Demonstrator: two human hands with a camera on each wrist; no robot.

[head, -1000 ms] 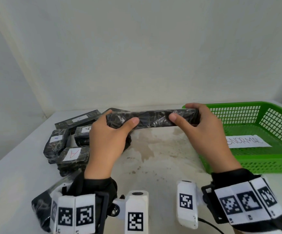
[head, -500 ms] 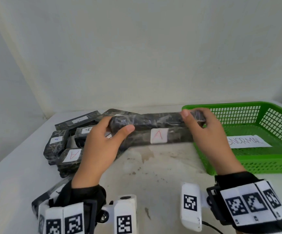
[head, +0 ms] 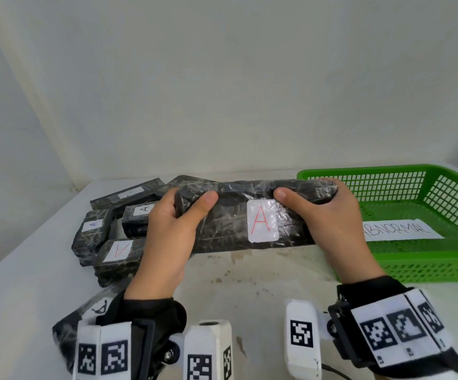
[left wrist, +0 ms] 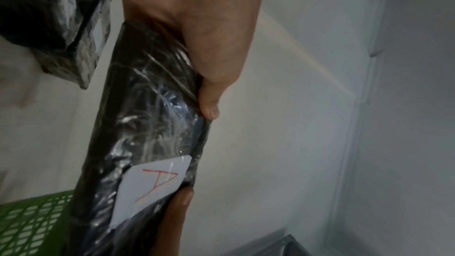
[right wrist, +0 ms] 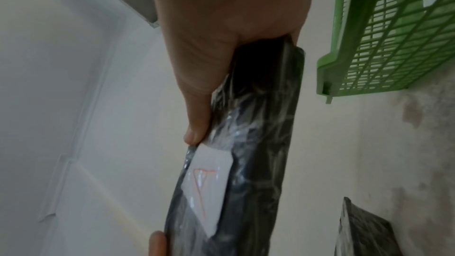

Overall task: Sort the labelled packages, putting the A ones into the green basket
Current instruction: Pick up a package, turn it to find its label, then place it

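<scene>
— Where's the package (head: 238, 215)?

— Both my hands, left (head: 167, 234) and right (head: 332, 223), grip its ends, thumbs curled over top, red A label (head: 262, 224) facing me, above the surface (head: 249, 283).

— Room?

— Basket (head: 427, 266) rim just right; pile (head: 107, 237) left.

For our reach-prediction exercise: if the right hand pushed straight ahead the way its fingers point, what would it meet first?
Beyond the long package that the right hand grips, probably the green basket's near-left corner; depth is unclear.

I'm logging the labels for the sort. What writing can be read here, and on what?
"A", red: held package.
"A", red: front pile package.
"A", dark: two pile packages.
"ABNORMAL": paper slip in the green basket.
Back package label: unreadable.
</scene>
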